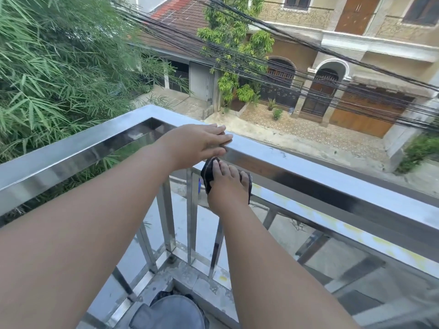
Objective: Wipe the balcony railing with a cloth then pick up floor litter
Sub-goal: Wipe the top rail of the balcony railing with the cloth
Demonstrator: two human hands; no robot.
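Note:
A shiny steel balcony railing [308,172] runs from the left, turns a corner at the upper middle and continues to the right. My left hand [197,143] lies flat on the top rail just right of the corner, fingers spread over its edge. My right hand [225,184] presses a dark cloth [207,173] against the inner side face of the same rail, just below my left hand. The cloth shows on both sides of my fingers. No litter is visible on the floor.
Vertical steel balusters [166,210] stand under the rail. A tiled ledge [209,288] runs along the railing's foot. Bamboo foliage [54,67] fills the left. Bundled cables [285,67] cross over the street and houses beyond. My knee in grey cloth [171,312] is at the bottom.

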